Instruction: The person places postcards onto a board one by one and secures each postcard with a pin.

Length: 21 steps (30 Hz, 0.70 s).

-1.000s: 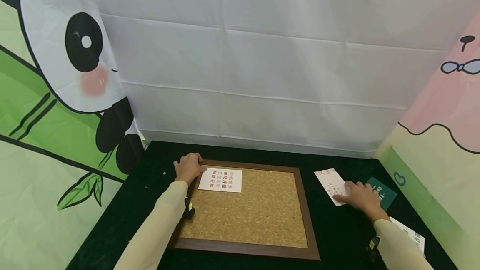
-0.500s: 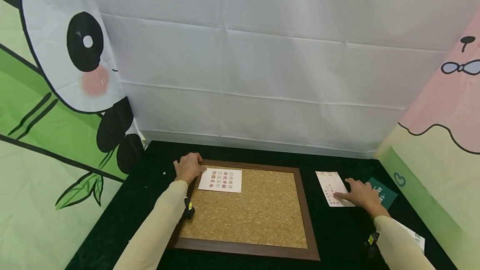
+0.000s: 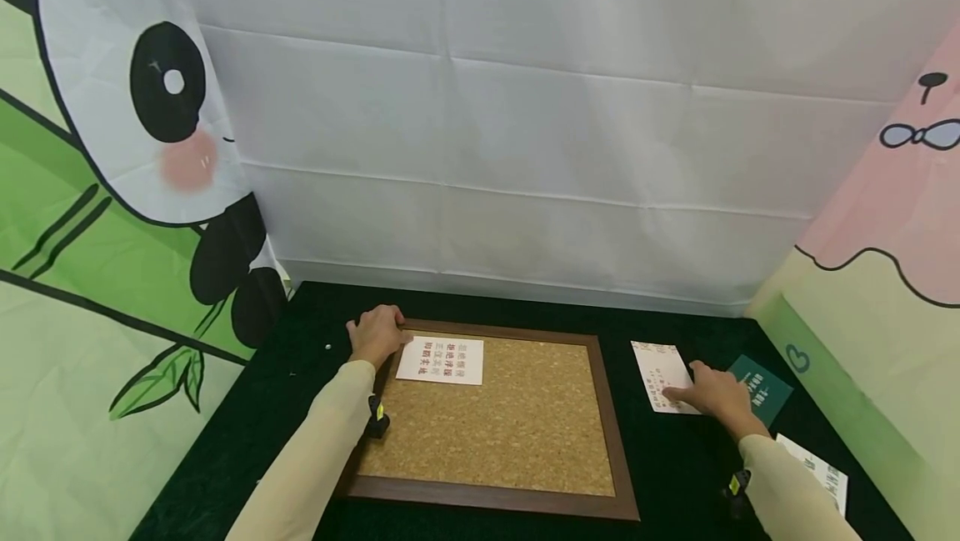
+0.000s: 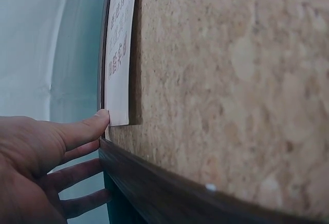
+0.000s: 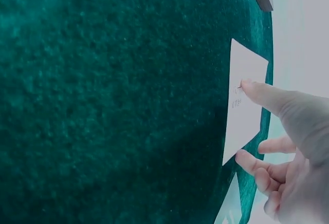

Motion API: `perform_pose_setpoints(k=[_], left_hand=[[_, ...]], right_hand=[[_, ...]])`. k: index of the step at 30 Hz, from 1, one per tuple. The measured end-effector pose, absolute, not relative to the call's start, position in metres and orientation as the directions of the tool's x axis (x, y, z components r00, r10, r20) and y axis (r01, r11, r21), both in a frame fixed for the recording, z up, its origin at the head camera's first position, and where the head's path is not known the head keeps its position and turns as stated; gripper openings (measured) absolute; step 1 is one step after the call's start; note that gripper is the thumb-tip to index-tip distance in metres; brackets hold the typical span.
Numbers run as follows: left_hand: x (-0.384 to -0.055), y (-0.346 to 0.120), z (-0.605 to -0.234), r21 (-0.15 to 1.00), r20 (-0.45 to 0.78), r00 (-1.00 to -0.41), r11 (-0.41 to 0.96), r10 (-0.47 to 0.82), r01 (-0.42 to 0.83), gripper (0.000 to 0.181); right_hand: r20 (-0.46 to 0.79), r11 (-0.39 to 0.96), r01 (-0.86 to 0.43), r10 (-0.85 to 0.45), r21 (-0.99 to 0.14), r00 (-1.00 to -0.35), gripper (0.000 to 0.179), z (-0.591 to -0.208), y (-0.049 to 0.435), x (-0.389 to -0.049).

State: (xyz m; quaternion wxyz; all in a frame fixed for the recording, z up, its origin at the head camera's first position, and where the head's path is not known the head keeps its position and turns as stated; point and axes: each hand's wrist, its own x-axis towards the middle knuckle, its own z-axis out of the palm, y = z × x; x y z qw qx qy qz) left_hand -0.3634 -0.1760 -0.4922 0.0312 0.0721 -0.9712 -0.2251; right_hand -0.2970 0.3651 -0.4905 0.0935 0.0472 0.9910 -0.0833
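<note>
A cork board [image 3: 510, 433] with a brown wooden frame lies on the dark green cloth. Its upper left holds a white card [image 3: 450, 362] printed with lines of characters. My left hand [image 3: 377, 334] grips the frame's far left corner; in the left wrist view the thumb [image 4: 97, 124] touches the card's corner while the other fingers stay outside the frame. To the right of the board, my right hand [image 3: 720, 395] holds a second white card [image 3: 656, 362] with red print. The right wrist view has its thumb [image 5: 257, 91] on the card's face and a fingertip at the near edge.
A green card [image 3: 765, 387] lies just right of my right hand. Nearer me, another white card [image 3: 825, 470] is partly under the right sleeve. A white cloth wall [image 3: 510, 141] rises behind the table, with printed panels at both sides.
The red-printed card has turned under my right hand, its far end swinging to the right, and the hand has shifted slightly left lately. My left hand and the board have stayed put.
</note>
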Motion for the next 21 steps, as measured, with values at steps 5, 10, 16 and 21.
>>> perform_pose_setpoints(k=[5, 10, 16, 21], left_hand=[[-0.362, -0.178, -0.493, 0.437, 0.019, -0.987, 0.889, -0.158, -0.134, 0.028], [-0.362, -0.179, -0.494, 0.44, 0.022, -0.987, 0.888, -0.158, -0.132, 0.028], [-0.362, -0.178, -0.495, 0.439, 0.022, -0.988, 0.889, -0.152, -0.127, 0.028], [-0.364, -0.177, -0.492, 0.442, 0.034, -0.988, 0.889, -0.15, -0.12, 0.027]], right_hand=[[-0.196, 0.981, 0.116, 0.084, -0.156, -0.977, 0.094, -0.495, 0.358, -0.295], [-0.197, 0.977, 0.119, 0.084, -0.174, -0.977, 0.095, -0.498, 0.354, -0.297], [-0.203, 0.975, 0.115, 0.076, -0.191, -0.976, 0.092, -0.494, 0.363, -0.307], [-0.183, 0.978, 0.065, 0.028, -0.2, -0.983, 0.088, -0.489, 0.375, -0.322]])
